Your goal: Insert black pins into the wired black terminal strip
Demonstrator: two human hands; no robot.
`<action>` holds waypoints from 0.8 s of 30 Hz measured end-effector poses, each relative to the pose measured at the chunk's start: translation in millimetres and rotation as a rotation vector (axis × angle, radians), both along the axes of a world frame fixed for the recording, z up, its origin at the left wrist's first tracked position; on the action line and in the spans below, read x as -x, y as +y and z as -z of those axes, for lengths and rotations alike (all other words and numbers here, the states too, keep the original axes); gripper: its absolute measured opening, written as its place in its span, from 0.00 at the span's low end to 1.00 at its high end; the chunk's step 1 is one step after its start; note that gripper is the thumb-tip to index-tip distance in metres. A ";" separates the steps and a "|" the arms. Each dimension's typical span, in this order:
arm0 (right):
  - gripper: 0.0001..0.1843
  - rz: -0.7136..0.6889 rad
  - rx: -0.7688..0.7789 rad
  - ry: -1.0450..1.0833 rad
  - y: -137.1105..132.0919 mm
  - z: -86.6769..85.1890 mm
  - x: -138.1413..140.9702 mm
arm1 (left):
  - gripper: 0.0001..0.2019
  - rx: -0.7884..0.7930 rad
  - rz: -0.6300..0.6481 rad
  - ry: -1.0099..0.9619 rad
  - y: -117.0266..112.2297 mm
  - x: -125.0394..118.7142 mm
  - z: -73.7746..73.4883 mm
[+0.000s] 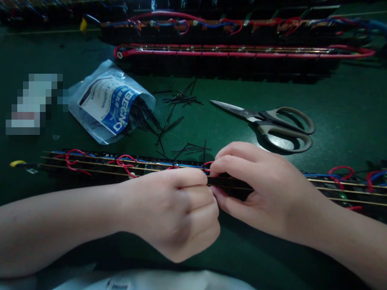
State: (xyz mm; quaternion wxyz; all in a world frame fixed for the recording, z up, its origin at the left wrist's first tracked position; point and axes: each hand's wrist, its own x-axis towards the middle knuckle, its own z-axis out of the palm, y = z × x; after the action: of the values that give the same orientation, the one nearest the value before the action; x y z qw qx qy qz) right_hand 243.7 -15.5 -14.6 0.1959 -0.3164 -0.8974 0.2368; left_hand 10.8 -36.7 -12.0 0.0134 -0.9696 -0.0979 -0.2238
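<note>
A long black strip assembly (pixel 99 165) with red and blue wires lies across the green table near me. My left hand (pixel 178 209) is curled into a fist over its middle, fingers pinched against the strip. My right hand (pixel 260 185) wraps its fingers round the strip from the other side, fingertips meeting the left hand's. A thin black cable tie (pixel 204 151) stands up just behind the fingers. What the fingertips pinch is hidden.
Grey-handled scissors (pixel 272 123) lie behind my right hand. An open plastic bag (pixel 109 102) spills black cable ties (pixel 178 98) at the left centre. More wired strips (pixel 242 50) lie along the far side. A blurred-out patch (pixel 33 102) is at far left.
</note>
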 end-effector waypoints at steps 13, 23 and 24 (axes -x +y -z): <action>0.04 -0.046 -0.080 0.010 2.3 4.0 -2.9 | 0.17 0.100 -0.035 -0.008 8.5 -2.8 -0.1; 0.06 -0.006 0.104 0.132 10.4 -4.7 -6.6 | 0.15 0.473 -0.256 -0.157 14.5 8.6 -2.9; 0.08 -0.001 0.120 0.139 11.0 -4.6 -6.4 | 0.15 0.512 -0.279 -0.170 15.1 7.6 -3.4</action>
State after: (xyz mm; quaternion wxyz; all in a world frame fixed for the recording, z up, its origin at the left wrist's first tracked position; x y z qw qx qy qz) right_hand 250.1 -4.4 -10.1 0.2384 -0.3098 -0.8660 0.3119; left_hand 3.2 -21.6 -8.7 -0.2090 -0.8965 -0.2842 -0.2681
